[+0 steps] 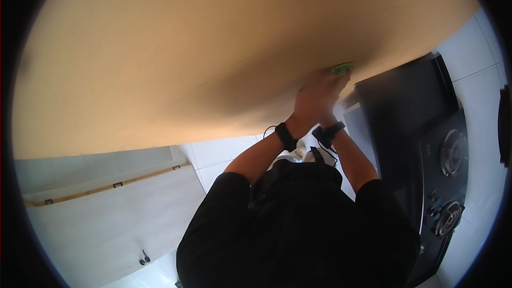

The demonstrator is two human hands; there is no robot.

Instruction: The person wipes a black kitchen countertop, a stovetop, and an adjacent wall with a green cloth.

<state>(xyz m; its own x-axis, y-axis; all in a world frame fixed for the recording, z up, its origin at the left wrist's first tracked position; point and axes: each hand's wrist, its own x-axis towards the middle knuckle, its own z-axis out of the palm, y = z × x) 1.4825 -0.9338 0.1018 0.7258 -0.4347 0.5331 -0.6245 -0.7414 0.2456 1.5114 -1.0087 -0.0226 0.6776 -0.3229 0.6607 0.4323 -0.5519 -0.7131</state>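
A broad tan panel [160,56] with a smooth face fills the upper part of the view. Against it, near its lower right edge, is a small green cloth or pad [342,69]. My left hand [314,98] grips the green piece at the fingertips, and its shadow falls on the panel. Close beside and partly behind it is my right hand [329,117], mostly hidden by the left, so its fingers and whether it also holds the green piece cannot be told. Both wrists wear black bands with thin cables.
Right of my hands is a black counter [396,108] with a black gas hob [440,176] bearing round burners. A pale cabinet door [120,216] with metal hinges and dark knobs lies at lower left. White tiles [224,152] show below the panel.
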